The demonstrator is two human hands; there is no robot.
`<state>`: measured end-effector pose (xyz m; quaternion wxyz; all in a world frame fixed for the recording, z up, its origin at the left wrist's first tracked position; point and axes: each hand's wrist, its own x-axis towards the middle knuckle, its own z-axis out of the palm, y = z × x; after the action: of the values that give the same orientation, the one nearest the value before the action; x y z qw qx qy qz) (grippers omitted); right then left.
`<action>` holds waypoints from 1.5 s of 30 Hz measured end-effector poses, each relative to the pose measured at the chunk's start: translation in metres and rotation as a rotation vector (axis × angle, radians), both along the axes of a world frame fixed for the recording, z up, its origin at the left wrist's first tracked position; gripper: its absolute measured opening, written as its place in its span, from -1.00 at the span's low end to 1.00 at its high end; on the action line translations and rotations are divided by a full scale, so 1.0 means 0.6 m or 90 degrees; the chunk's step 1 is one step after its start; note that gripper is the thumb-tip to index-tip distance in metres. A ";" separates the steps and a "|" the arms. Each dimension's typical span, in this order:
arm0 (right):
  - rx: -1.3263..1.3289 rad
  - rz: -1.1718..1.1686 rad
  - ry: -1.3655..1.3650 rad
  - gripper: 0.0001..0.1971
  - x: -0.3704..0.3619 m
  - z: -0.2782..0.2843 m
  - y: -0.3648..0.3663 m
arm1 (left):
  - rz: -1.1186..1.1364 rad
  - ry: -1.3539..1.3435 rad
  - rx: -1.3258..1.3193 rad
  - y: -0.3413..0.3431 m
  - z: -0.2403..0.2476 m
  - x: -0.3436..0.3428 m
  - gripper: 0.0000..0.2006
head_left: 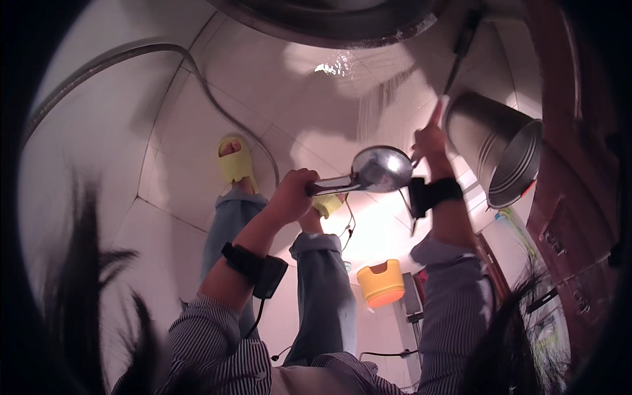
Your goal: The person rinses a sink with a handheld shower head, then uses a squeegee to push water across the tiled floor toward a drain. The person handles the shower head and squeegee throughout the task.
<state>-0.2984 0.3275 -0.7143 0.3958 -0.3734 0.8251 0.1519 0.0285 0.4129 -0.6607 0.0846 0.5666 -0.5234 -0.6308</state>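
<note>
Two bare hands are in view. Your left hand point(293, 195), at the centre of the frame, has its fingers curled around the handle end of the steel ladle point(382, 169). The ladle lies nearly level across the centre, with its handle toward the left and its round bowl toward the right.

Your right hand point(430, 141) is right of centre, just beside the bowl. One finger is extended toward the top of the frame and the others are bent; you cannot tell from this view whether they grip or touch the bowl's rim. A slender rod point(454, 69) with a dark upper section runs from your extended fingertip into the upper right of the frame; its hold is likewise unclear.

A ribbed metal bucket point(484, 141) lies tilted at the right, its mouth toward the lower right. The rim of a large metal basin point(329, 36) crosses the top edge. A grey hose point(217, 108) curves from the left edge toward the centre. A yellow-orange container point(382, 280) is below centre, near your right sleeve point(454, 299). Your yellow slippers point(236, 161) are left of and near centre.
</note>
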 end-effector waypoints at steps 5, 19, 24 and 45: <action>-0.016 0.077 -0.107 -0.07 0.156 0.090 0.366 | -0.053 -0.069 0.056 0.025 0.059 0.069 -0.74; 0.006 -0.331 -0.072 -0.14 0.227 0.212 0.327 | -0.346 -0.160 -0.006 -0.053 0.204 0.170 -0.88; -0.084 -0.533 -0.117 -0.30 0.375 0.308 0.496 | -0.570 -0.147 0.028 -0.089 0.212 0.156 -0.78; 0.001 -0.826 -0.190 -0.18 0.664 0.319 0.775 | -0.801 -0.162 0.187 0.072 0.178 0.051 -0.77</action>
<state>0.1002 0.7923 -0.5230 0.5176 0.1822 0.8186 -0.1697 0.0593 0.4562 -0.5537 -0.4414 0.2281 -0.6690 -0.5528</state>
